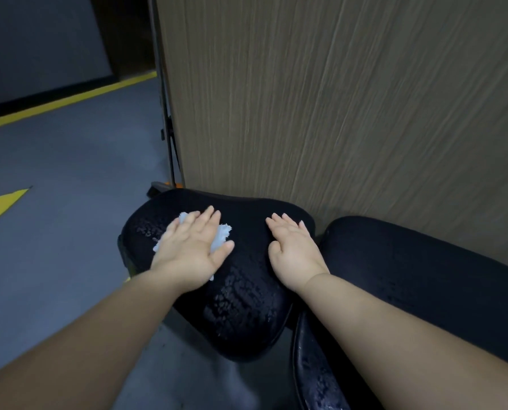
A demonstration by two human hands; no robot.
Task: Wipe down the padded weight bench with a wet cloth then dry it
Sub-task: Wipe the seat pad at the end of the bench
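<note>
wet seat pad (240, 306) with the cloth (222, 235) on it

left hand (192, 247) lies flat on the white cloth at the pad's far left part, fingers straight and close together, thumb stuck out. right hand (294, 253) rests bare on the pad's far right part, fingers together too. wood-grain panel (335, 99) right behind the pad.

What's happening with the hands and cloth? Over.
Left hand flat on white cloth, pressing it to seat pad. Right hand flat on pad, empty. Pad shows wet beads. Wood panel close behind.
</note>
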